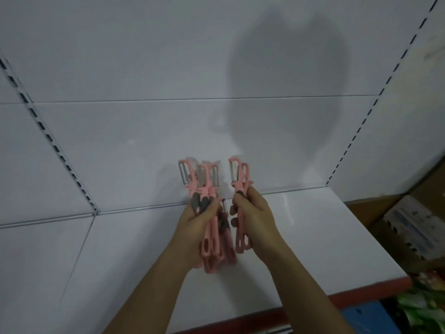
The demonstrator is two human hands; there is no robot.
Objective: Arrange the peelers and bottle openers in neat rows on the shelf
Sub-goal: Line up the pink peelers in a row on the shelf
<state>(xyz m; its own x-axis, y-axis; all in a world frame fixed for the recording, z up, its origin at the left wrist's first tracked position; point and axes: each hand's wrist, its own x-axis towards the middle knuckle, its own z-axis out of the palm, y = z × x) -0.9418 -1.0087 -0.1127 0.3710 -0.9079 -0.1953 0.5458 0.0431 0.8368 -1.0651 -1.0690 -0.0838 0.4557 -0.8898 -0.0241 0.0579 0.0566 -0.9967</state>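
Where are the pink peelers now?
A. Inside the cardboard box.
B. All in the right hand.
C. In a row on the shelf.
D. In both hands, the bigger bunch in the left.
D: the left hand grips a thick bunch of peelers, and the right hand grips a smaller set, both over the white shelf.

Nothing legible here. The cardboard box (375,213) on the right carries a white label (414,225) with bluish print, and it's too blurred to read. Down in the lower right corner, the colourful packets (423,307) show printed wrappers, but no word or number comes through. The pink peelers (207,189) bear no mark I can make out either.
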